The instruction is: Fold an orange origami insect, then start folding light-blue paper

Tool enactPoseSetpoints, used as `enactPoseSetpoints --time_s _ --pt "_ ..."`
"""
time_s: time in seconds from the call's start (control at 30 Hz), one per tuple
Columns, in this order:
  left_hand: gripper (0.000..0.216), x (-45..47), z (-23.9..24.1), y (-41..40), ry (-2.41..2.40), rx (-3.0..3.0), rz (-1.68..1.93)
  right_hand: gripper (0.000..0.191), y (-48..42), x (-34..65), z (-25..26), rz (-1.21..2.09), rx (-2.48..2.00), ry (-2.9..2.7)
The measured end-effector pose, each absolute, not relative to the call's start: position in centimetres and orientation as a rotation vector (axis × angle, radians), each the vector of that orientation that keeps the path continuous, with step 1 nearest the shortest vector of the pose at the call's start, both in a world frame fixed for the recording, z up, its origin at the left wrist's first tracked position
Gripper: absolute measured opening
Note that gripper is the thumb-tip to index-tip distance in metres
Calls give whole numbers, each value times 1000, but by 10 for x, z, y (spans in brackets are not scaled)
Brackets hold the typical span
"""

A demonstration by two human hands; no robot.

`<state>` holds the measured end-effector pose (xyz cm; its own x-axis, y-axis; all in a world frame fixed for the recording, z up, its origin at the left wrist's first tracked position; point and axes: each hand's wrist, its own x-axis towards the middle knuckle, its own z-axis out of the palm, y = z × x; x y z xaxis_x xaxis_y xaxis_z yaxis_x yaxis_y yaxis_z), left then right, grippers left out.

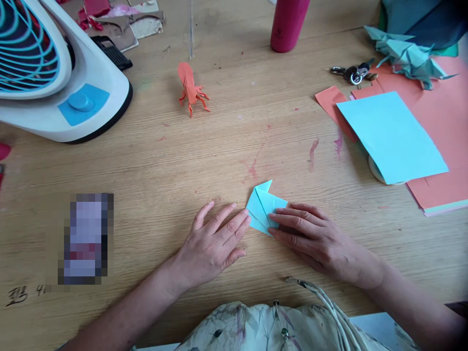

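Observation:
A small light-blue sheet of paper (pixel 261 209), folded to several angled edges with one pointed flap at the top, lies flat on the wooden table in front of me. My left hand (pixel 215 239) rests palm down with spread fingers, its index and middle fingertips touching the paper's left edge. From the right, my right hand (pixel 310 239) holds the paper, its fingers over the right part and pressing it to the table. Those fingers hide the paper's lower right corner, and my right thumb is mostly out of sight.
An orange folded-paper insect (pixel 190 87) stands beyond my hands. At left are a white fan (pixel 106 107) and a pixelated block (pixel 86 239). A pink bottle (pixel 288 24), keys (pixel 354 73), a blue sheet (pixel 395 136), orange paper (pixel 446 117) and a teal paper figure (pixel 413 56) are farther right.

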<state>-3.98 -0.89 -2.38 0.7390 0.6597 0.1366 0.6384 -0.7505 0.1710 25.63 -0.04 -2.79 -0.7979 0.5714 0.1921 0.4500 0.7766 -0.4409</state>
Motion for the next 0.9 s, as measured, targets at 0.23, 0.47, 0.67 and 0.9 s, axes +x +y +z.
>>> enactPoseSetpoints --time_s 0.23,0.47,0.67,0.9 --pt "45 -37 -26 -8 1064 2818 334 35 0 255 -28 537 -786 -2673" --pt "40 -38 -25 -9 1073 2791 365 38 1 257 -28 554 -735 -2734" --pt "37 -38 -21 -10 1114 2831 354 39 1 257 -28 577 -743 -2717" --pt "38 -36 -20 -11 1163 2856 327 39 1 258 -28 578 -735 -2729"
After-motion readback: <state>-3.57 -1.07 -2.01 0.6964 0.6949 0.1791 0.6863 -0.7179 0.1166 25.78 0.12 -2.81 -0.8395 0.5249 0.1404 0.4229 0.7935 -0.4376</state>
